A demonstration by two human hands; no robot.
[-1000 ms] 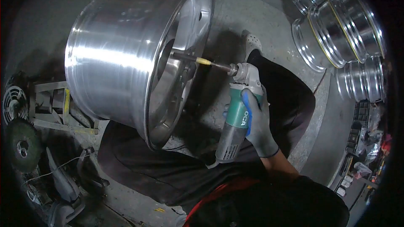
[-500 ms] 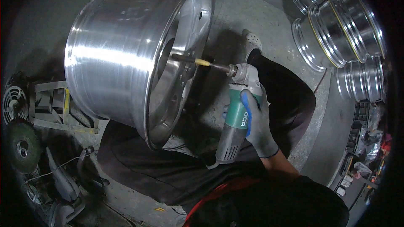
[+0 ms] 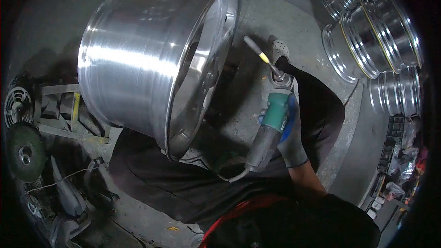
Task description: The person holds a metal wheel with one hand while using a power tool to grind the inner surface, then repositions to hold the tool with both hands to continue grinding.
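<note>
A large polished aluminium wheel rim [image 3: 138,59] stands on its edge against my left leg, open side facing right. My right hand [image 3: 290,133], in a grey and blue glove, grips a green angle grinder [image 3: 271,128] fitted with a long shaft and a yellow band [image 3: 261,56]. The shaft points up and left, clear of the rim, over the concrete floor. My left hand is hidden behind the rim or out of view.
Several more shiny rims [image 3: 372,36] are stacked at the upper right. A metal stand [image 3: 59,115], a grinding disc [image 3: 23,151] and cables lie at the left. My shoe [image 3: 279,48] rests beyond the tool tip. Small boxes [image 3: 390,156] crowd the right edge.
The grinder's shaft was inside the rim's centre; my right hand has pulled it out and swung it to the right and upward. The rim has shifted slightly.
</note>
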